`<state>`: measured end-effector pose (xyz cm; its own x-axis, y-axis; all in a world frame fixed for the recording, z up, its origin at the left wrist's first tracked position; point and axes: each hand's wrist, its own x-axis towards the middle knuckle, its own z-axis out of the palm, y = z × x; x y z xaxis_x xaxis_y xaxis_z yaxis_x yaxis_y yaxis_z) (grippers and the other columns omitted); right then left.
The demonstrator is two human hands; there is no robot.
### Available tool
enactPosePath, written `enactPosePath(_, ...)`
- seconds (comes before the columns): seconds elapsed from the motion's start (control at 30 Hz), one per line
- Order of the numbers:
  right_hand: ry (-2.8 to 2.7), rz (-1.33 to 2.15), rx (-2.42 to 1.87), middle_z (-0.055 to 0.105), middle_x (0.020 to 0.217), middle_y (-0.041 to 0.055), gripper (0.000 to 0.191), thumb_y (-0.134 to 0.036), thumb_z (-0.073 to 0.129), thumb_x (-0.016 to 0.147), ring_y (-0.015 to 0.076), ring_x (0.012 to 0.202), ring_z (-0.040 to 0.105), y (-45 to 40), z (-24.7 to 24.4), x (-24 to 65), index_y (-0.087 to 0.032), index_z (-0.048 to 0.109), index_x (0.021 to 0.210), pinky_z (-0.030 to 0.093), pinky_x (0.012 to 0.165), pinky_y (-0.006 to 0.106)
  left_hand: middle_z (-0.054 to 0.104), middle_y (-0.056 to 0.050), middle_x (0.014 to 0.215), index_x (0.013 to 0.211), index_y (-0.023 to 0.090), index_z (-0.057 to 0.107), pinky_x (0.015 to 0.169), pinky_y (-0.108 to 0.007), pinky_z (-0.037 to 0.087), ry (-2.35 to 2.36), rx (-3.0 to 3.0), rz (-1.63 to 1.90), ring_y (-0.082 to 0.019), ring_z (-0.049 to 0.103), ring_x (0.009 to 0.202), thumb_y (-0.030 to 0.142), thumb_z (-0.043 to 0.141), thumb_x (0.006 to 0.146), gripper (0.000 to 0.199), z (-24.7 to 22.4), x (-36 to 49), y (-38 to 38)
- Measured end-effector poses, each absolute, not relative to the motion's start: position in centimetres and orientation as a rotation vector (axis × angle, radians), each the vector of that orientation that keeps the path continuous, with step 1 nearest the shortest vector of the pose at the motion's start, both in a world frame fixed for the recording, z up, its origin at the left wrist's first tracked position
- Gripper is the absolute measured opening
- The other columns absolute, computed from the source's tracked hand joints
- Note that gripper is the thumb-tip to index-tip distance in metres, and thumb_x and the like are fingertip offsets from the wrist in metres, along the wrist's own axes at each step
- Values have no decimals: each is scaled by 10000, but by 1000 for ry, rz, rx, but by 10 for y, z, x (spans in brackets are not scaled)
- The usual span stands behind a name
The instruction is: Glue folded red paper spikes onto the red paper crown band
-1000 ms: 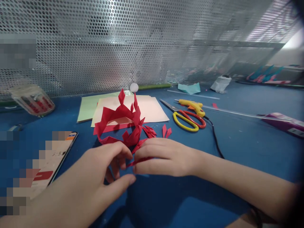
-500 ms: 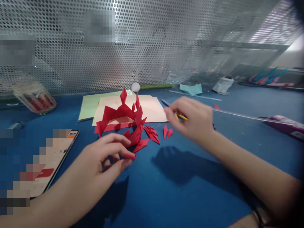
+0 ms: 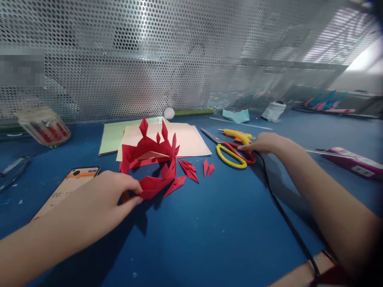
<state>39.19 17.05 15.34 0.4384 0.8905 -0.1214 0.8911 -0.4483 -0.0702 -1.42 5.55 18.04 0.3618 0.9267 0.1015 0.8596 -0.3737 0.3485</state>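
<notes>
Spiky red folded-paper ring at frame centre half built, left hand fingers pinching its near edge, right hand fingers loosely curled by yellow glue gun, loose red folded paper pieces unattached.

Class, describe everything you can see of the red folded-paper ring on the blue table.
The red paper ring looks built from many small folded units joined in a loop with a gap at the front right. Pointed tips stand up along its far side. It rests on the blue table, its back edge over the pale sheets. The left hand pinches its near end. Loose red units lie just beside it.
</notes>
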Motion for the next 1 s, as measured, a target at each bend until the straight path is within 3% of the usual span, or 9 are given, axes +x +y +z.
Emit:
enactPosePath(0.1, 1636, -290, 2732, 577, 612, 120, 487, -618, 611, 732, 223, 635, 579, 178, 148, 394, -143, 587, 627, 358, 561, 314, 727, 20, 700, 725, 327, 709, 544, -307, 431, 1615, 2453, 81, -220, 654, 627, 358, 451, 792, 269, 185, -1, 44)
enactPosePath(0.17, 1619, -275, 2805, 582, 646, 139, 511, -640, 577, 748, 246, 667, 582, 182, 143, 395, -136, 599, 664, 354, 547, 316, 731, 7, 720, 728, 310, 692, 565, -335, 447, 1678, 2491, 39, -242, 663, 657, 373, 387, 824, 326, 182, 4, 38)
enactPosePath(0.4, 1685, -409, 3062, 591, 657, 77, 281, -392, 681, 767, 223, 705, 597, 186, 131, 401, -147, 605, 652, 433, 576, 296, 722, -16, 780, 823, 257, 648, 557, -363, 460, 1693, 2696, 150, -245, 665, 640, 318, 282, 895, 378, 160, 2, 35)
enactPosePath(0.57, 1997, -843, 3193, 619, 970, 47, 235, -313, 550, 915, 130, 800, 614, 186, 133, 391, -116, 584, 1039, 533, 700, 300, 727, -9, 837, 874, 251, 651, 567, -325, 450, 1576, 2698, 287, -220, 670, 694, 303, 322, 903, 335, 159, 0, 41)
enactPosePath(0.67, 2276, -1226, 3141, 633, 921, 62, 191, -264, 620, 858, 116, 740, 622, 183, 139, 381, -125, 546, 964, 526, 664, 257, 723, -7, 839, 865, 247, 654, 598, -311, 449, 1521, 2650, 306, -202, 661, 707, 304, 358, 901, 303, 161, -1, 43)
enactPosePath(0.8, 2618, -1657, 2904, 629, 824, 37, 288, -237, 711, 737, 110, 659, 604, 179, 145, 364, -176, 497, 919, 508, 634, 247, 708, -1, 851, 864, 255, 650, 662, -305, 465, 1450, 2556, 320, -189, 650, 764, 279, 389, 885, 263, 163, -2, 44)
enactPosePath(1.0, 2868, -1963, 2479, 536, 747, -17, 258, -376, 689, 756, 67, 576, 507, 167, 148, 337, -202, 525, 852, 496, 609, 224, 698, -13, 847, 865, 256, 647, 667, -345, 469, 1515, 2408, 234, -213, 628, 754, 355, 399, 871, 267, 168, 0, 45)
